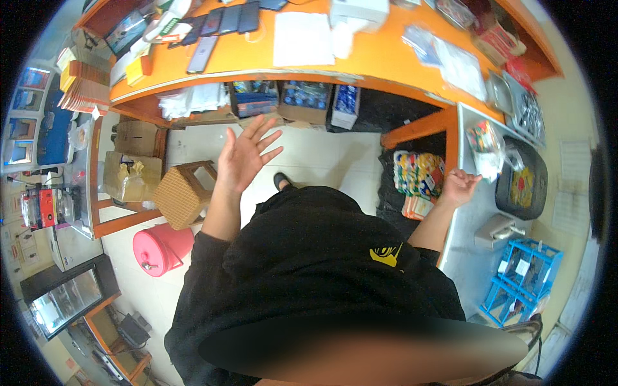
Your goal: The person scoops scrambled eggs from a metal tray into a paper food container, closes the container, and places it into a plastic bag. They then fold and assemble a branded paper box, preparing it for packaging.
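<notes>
My left hand [248, 157] is raised over the tiled floor, palm up, fingers spread, holding nothing. It is in front of the orange desk [369, 62], below cardboard boxes [304, 113] of small packets on the shelf under it. My right hand [460, 187] is at the edge of the grey side counter [463, 231], its fingers curled. A fingertip reaches the lower end of a clear plastic bag with colourful contents and a white part [485, 147]; whether the hand grips it I cannot tell. Colourful packs [419, 173] are stacked below, to the left of this hand.
Several phones [231, 20] and white paper [303, 38] lie on the desk. A brown woven-pattern stool [181, 195] and pink drink cooler [161, 248] stand on the floor at left. The side counter holds a black tray [521, 178], a grey tape dispenser [497, 231] and blue-framed boxes [524, 280].
</notes>
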The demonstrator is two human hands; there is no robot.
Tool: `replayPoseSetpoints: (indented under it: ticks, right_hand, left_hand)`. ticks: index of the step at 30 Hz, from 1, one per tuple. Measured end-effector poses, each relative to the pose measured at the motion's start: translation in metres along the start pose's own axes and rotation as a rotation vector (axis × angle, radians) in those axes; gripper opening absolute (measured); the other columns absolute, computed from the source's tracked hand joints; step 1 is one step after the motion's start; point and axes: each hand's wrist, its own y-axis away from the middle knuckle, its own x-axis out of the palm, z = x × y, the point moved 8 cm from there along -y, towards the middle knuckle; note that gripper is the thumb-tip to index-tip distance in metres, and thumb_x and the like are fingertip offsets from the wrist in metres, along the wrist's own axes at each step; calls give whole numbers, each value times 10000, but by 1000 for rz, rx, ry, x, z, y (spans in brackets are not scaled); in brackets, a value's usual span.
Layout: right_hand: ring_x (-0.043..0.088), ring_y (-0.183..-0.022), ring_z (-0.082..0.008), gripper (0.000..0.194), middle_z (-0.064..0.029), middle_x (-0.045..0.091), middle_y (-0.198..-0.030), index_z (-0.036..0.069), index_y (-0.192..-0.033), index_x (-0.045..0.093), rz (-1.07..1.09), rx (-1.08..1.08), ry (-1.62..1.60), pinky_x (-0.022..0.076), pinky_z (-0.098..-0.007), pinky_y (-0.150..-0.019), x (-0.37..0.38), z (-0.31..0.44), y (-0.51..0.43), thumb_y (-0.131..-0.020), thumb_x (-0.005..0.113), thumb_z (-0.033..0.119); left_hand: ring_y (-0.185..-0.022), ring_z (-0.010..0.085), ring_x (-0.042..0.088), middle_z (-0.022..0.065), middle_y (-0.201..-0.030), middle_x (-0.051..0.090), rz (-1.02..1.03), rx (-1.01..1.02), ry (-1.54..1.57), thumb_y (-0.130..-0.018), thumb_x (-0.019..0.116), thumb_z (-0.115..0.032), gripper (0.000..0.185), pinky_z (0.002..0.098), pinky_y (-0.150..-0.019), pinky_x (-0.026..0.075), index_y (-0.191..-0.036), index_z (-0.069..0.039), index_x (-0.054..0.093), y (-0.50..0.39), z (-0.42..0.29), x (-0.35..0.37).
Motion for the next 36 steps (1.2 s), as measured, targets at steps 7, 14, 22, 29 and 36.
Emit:
replayPoseSetpoints:
  ticks: [7, 14, 22, 29, 36]
  right_hand:
    - [559, -707, -167, 219, -6, 616, -781, 144, -839, 597, 344, 461, 207, 446, -352, -680, 122, -248, 37, -951, 618, 332]
    - [575, -739, -122, 109, -13, 632, -858, 80, -914, 628, 682, 639, 730, 473, -265, -714, 157, -471, 130, -948, 624, 183]
    - [599, -811, -104, 281, -16, 649, -913, 49, -918, 659, 1175, 668, 1109, 470, -249, -741, 219, -650, 180, -977, 596, 316]
    - [605, -803, -114, 231, -46, 675, -991, 48, -1095, 661, 1428, 987, 1187, 474, -258, -731, 274, -821, 238, -996, 536, 215]
    - [653, -890, -154, 296, -105, 691, -1081, 11, -1219, 611, 1751, 1051, 1215, 516, -294, -815, 292, -941, 344, -936, 571, 89]
  left_hand:
    - [-1354, 321, 406, 175, -1519, 358, -215, 199, -127, -992, 378, -520, 689, 473, -1124, 326, -1490, -47, 320, 31, -115, -115]
    - [-1143, 336, 613, 193, -1212, 641, -323, 323, -82, -1008, 504, -319, 399, 472, -1062, 436, -1225, 3, 599, 45, -148, -180]
    - [-1031, 323, 662, 114, -955, 713, -545, 505, -76, -943, 626, -214, 199, 537, -1042, 444, -994, -32, 690, 59, -200, -265]
    - [-900, 234, 666, 35, -752, 606, -651, 651, -37, -974, 588, -228, 211, 488, -1009, 471, -1089, -57, 635, 40, -277, -282]
    - [-935, 190, 649, 54, -982, 637, -844, 594, -74, -978, 571, -100, 235, 395, -921, 528, -1205, -38, 568, 23, -312, -329]
